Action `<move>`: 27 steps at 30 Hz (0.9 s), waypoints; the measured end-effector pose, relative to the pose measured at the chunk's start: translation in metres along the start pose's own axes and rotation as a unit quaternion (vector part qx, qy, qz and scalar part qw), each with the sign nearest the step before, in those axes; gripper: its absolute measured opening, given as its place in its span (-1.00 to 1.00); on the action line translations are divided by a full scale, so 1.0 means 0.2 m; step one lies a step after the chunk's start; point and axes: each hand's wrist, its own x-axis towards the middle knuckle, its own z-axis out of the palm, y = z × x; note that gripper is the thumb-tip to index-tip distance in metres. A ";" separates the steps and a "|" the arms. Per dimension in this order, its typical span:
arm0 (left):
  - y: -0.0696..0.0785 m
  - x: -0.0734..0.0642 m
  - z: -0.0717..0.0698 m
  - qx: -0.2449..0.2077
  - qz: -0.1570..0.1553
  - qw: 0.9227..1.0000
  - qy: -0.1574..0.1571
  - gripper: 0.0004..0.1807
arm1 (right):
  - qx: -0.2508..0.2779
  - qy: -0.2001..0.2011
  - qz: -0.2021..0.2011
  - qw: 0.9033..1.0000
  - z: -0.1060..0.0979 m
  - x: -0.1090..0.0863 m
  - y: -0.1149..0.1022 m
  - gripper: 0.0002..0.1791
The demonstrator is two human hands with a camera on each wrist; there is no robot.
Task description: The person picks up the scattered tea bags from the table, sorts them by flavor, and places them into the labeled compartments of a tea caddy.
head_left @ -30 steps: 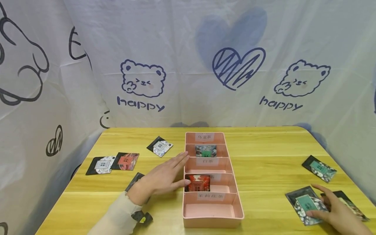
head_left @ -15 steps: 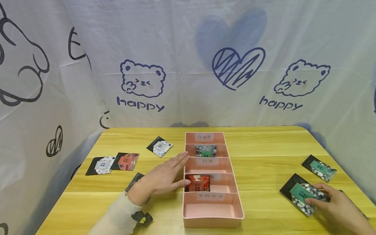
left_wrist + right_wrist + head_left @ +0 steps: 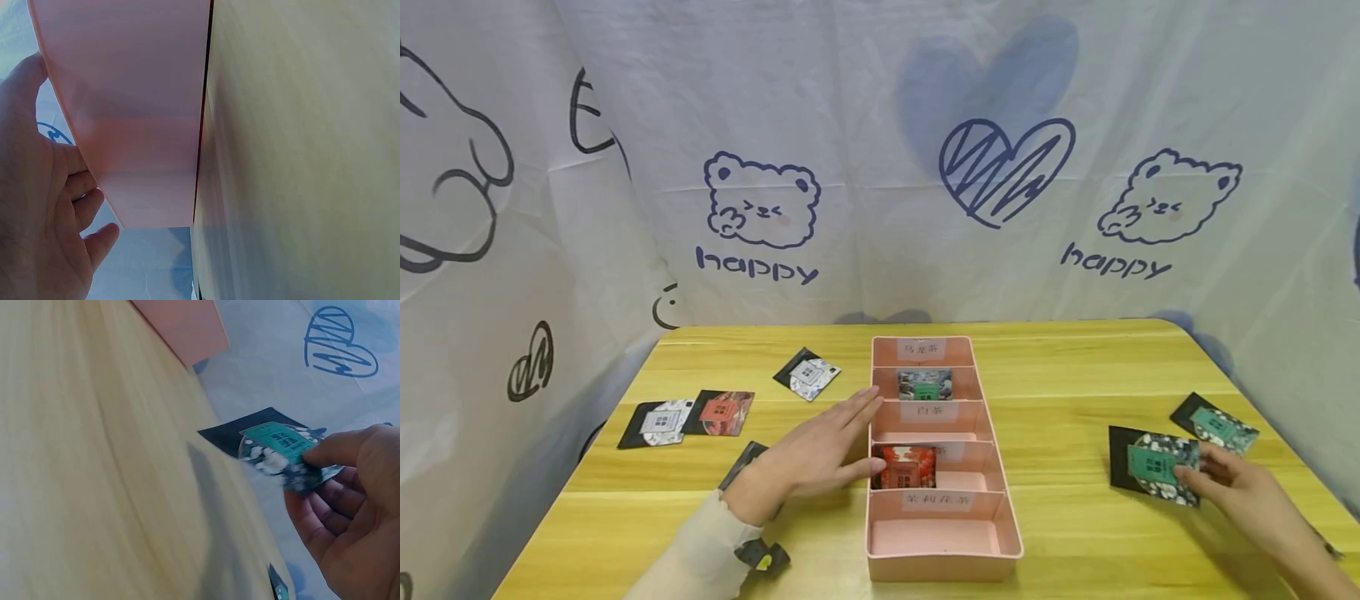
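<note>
The right hand (image 3: 1247, 496) pinches a green-labelled sachet (image 3: 1152, 465) between thumb and fingers; the left hand (image 3: 812, 450), its fingers mostly straight and gripping nothing, touches the left rim of a pink box (image 3: 940, 569). The sachet is held above the table (image 3: 1060, 375), on the box side of the right hand, its dark end pointing toward the left hand. The box's right wall and a stretch of tabletop lie between the two hands.

Beside the left thumb, a red sachet (image 3: 906, 468) leans in the second compartment from the near end; farther from that hand, a blue-grey sachet (image 3: 925, 386) stands in the second from the far end. Just beyond the right hand, partly hidden by it, lies another green sachet (image 3: 1217, 427). A dark sachet (image 3: 745, 462) is mostly covered by the left wrist. Beyond the left fingers lies a white-labelled sachet (image 3: 807, 373); left of that hand, a red-labelled sachet (image 3: 721, 412) touches a black-and-white sachet (image 3: 658, 422). A printed curtain (image 3: 880, 250) hangs past both hands.
</note>
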 end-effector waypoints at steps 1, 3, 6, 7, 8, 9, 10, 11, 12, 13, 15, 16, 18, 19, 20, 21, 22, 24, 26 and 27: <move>0.00 0.00 0.00 0.000 0.001 1.000 0.001 -0.03 | 0.001 0.010 -0.007 1.000 0.00 0.00 -0.01 -0.28; 0.00 0.00 0.00 0.002 0.003 1.000 0.004 -0.03 | 0.003 0.023 -0.023 0.999 0.00 0.00 -0.04 -0.25; 0.00 0.00 0.00 0.004 0.006 1.000 0.009 -0.03 | 0.006 0.025 -0.036 0.999 -0.01 0.01 -0.08 -0.10; 0.00 0.00 0.00 0.004 0.006 1.000 0.009 -0.03 | 0.008 0.022 -0.041 0.999 -0.01 0.01 -0.09 -0.11; 0.00 0.00 0.00 0.003 0.006 1.000 0.009 -0.03 | 0.007 0.022 -0.046 0.999 -0.01 0.01 -0.10 -0.11; 0.00 0.00 0.00 0.003 0.006 1.000 0.010 -0.03 | 0.007 0.023 -0.053 0.998 -0.01 0.01 -0.11 -0.12; 0.00 0.00 0.00 0.003 0.006 1.000 0.009 -0.03 | 0.004 0.026 -0.059 0.998 -0.01 0.01 -0.12 -0.14; 0.00 0.00 0.00 0.003 0.005 1.000 0.008 -0.03 | 0.002 0.029 -0.065 0.997 -0.01 0.01 -0.12 -0.16; 0.00 0.00 0.00 0.002 0.005 1.000 0.008 -0.03 | -0.002 0.033 -0.072 0.997 -0.01 0.01 -0.13 -0.18; 0.00 0.00 0.00 0.002 0.005 1.000 0.008 -0.03 | -0.006 0.037 -0.077 0.996 -0.01 0.01 -0.14 -0.19; 0.00 0.00 0.01 0.002 0.005 1.000 0.007 -0.03 | -0.009 0.045 -0.089 0.995 -0.01 0.02 -0.16 -0.22; 0.00 0.00 0.01 0.001 0.005 1.000 0.007 -0.04 | -0.011 0.048 -0.094 0.994 -0.01 0.02 -0.16 -0.23; 0.00 0.00 0.01 0.001 0.005 1.000 0.008 -0.04 | -0.013 0.054 -0.106 0.993 -0.01 0.03 -0.18 -0.25; 0.00 0.00 0.01 0.001 0.005 1.000 0.008 -0.04 | -0.015 0.057 -0.111 0.992 -0.01 0.03 -0.19 -0.27; 0.00 0.00 0.01 0.001 0.004 1.000 0.007 -0.04 | -0.016 0.059 -0.117 0.991 -0.01 0.04 -0.19 -0.28; 0.00 0.00 0.01 0.000 0.004 1.000 0.007 -0.04 | -0.019 0.062 -0.120 0.991 -0.01 0.04 -0.20 -0.30; 0.00 0.00 0.01 0.001 0.005 1.000 0.007 -0.04 | -0.021 0.063 -0.124 0.990 -0.01 0.05 -0.21 -0.31; 0.00 0.00 0.00 0.001 0.004 1.000 0.006 -0.04 | -0.024 0.064 -0.128 0.989 0.00 0.06 -0.23 -0.34; 0.00 0.00 0.00 0.000 0.001 1.000 0.003 -0.04 | -0.023 0.063 -0.131 0.989 0.00 0.06 -0.25 -0.34; 0.00 0.00 0.00 -0.001 0.000 1.000 0.002 -0.04 | -0.024 0.063 -0.134 0.989 0.00 0.07 -0.26 -0.34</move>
